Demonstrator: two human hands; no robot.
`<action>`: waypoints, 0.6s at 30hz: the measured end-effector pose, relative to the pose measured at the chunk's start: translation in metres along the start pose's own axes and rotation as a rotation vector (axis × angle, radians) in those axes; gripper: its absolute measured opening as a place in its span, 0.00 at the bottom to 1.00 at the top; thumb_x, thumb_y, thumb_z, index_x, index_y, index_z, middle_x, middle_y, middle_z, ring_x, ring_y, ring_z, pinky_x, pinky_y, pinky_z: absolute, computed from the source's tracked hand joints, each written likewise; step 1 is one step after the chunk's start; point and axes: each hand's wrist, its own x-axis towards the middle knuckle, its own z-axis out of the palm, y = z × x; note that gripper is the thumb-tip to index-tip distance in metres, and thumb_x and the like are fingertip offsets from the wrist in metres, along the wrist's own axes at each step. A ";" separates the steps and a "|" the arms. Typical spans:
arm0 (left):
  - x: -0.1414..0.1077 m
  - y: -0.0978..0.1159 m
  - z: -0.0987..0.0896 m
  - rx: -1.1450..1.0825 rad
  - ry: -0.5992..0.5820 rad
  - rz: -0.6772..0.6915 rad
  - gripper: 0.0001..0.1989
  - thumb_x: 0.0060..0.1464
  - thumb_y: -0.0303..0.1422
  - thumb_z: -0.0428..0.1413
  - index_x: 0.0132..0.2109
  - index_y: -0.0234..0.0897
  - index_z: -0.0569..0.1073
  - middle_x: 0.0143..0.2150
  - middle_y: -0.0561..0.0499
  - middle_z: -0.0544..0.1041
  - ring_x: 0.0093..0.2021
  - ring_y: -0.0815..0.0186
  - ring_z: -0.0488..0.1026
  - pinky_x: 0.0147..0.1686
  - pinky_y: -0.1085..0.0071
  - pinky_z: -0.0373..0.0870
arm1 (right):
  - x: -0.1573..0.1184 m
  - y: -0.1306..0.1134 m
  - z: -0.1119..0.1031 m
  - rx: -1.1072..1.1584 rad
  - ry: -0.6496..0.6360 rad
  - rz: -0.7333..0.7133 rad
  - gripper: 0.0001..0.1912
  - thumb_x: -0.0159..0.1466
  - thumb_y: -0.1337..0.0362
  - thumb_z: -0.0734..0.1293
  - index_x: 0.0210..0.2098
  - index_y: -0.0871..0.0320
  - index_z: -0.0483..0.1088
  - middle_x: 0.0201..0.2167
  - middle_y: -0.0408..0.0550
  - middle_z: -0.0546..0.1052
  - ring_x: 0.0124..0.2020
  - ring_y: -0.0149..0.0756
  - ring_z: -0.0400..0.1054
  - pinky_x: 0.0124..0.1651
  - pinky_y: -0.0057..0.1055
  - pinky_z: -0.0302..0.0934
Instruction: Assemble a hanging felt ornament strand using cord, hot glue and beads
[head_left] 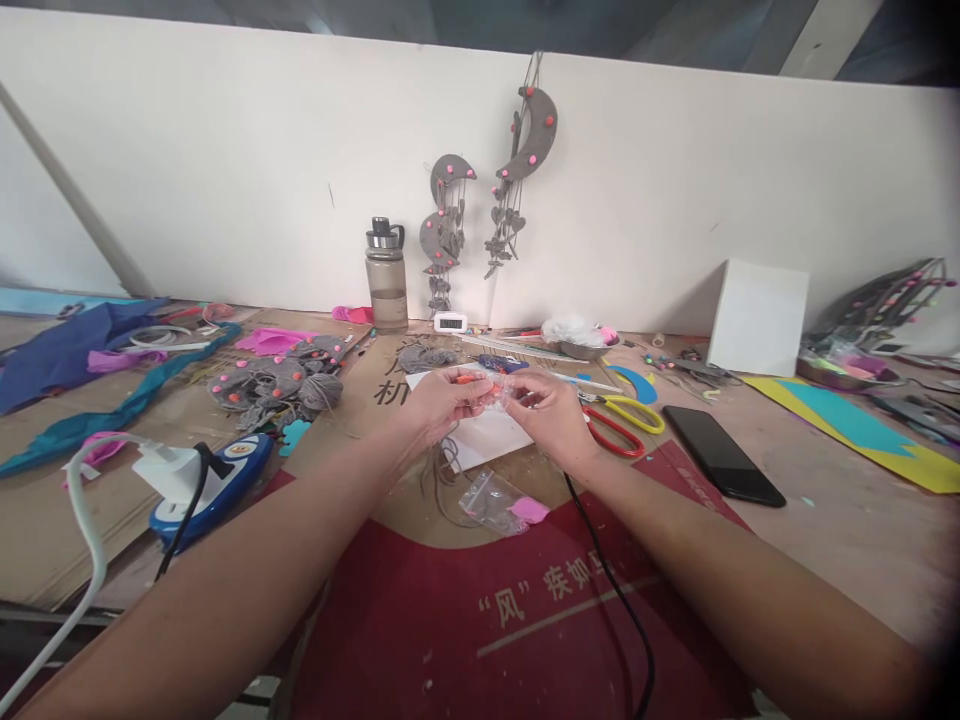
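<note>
My left hand (448,405) and my right hand (553,415) meet above the middle of the table. Between their fingertips they pinch a small clear plastic bag (496,388) with something orange in it; its exact contents are partly hidden by the fingers. Beneath the hands lies a white sheet (484,442), with grey yarn ends (441,480) at its left edge. Nearer to me rests a clear zip bag (491,502) with a pink piece (529,511) at its right end. Red-handled scissors (613,436) and a yellow-handled pair (634,412) lie right of my right hand.
A black phone (721,455) lies at right. To the left are a blue power strip (217,487) and grey yarn pieces with pink dots (277,380). A bottle (387,280) stands against the wall, near hanging grey moon ornaments (546,130). A black cable (611,580) crosses the red cardboard.
</note>
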 end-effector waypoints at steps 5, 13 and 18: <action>-0.001 0.000 0.001 0.021 0.010 0.032 0.17 0.36 0.32 0.70 0.33 0.30 0.74 0.29 0.49 0.76 0.30 0.71 0.73 0.34 0.72 0.67 | 0.000 0.000 -0.002 -0.016 -0.046 -0.015 0.10 0.57 0.62 0.68 0.37 0.56 0.78 0.36 0.48 0.76 0.30 0.30 0.67 0.33 0.28 0.63; -0.005 0.004 0.006 0.012 -0.043 0.028 0.17 0.34 0.32 0.70 0.30 0.30 0.73 0.27 0.51 0.74 0.29 0.72 0.72 0.32 0.74 0.65 | 0.000 -0.001 -0.001 -0.006 0.024 -0.012 0.06 0.55 0.65 0.67 0.32 0.58 0.76 0.35 0.48 0.77 0.31 0.32 0.69 0.34 0.29 0.64; -0.006 0.009 0.007 0.011 -0.048 0.012 0.17 0.34 0.31 0.70 0.31 0.30 0.73 0.28 0.51 0.75 0.28 0.73 0.71 0.31 0.74 0.65 | 0.004 -0.002 -0.006 0.028 -0.018 -0.015 0.07 0.54 0.64 0.68 0.31 0.58 0.77 0.35 0.49 0.78 0.35 0.35 0.71 0.37 0.31 0.65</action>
